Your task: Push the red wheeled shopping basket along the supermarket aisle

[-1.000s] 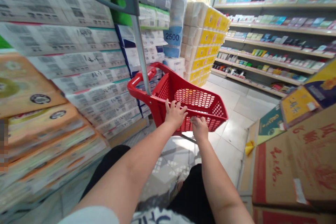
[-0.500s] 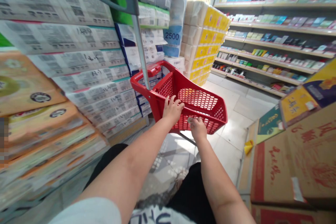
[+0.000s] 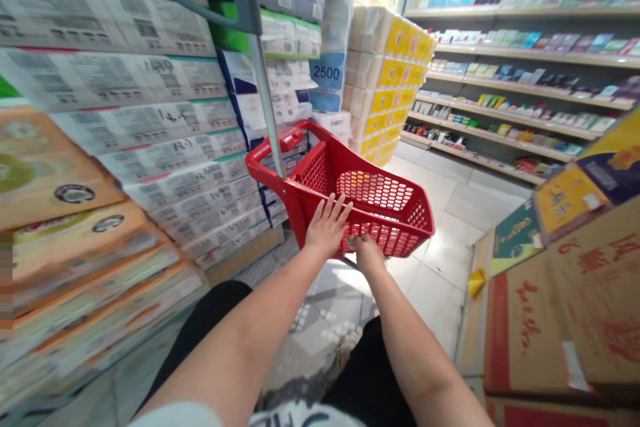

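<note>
A red plastic rolling shopping basket with perforated sides stands ahead of me, its grey pull handle raised on a metal pole. My left hand lies against the near side of the basket, fingers stretched and spread, holding nothing. Just right of it, my right hand is closed on a small crumpled cloth-like piece at the lower near side. Its fingertips are partly hidden, and the piece is too small to identify surely. The part of the basket's inside that shows holds nothing.
Stacked tissue packs rise on the left, with orange packs nearer me. Yellow-and-white packs stand behind the basket. Shelves of goods line the back. Cardboard boxes flank the right above pale floor tiles.
My left hand has flattened and straightened its fingers against the basket side. My right hand, still holding the small piece, has moved left and slightly down, closer to the left hand.
</note>
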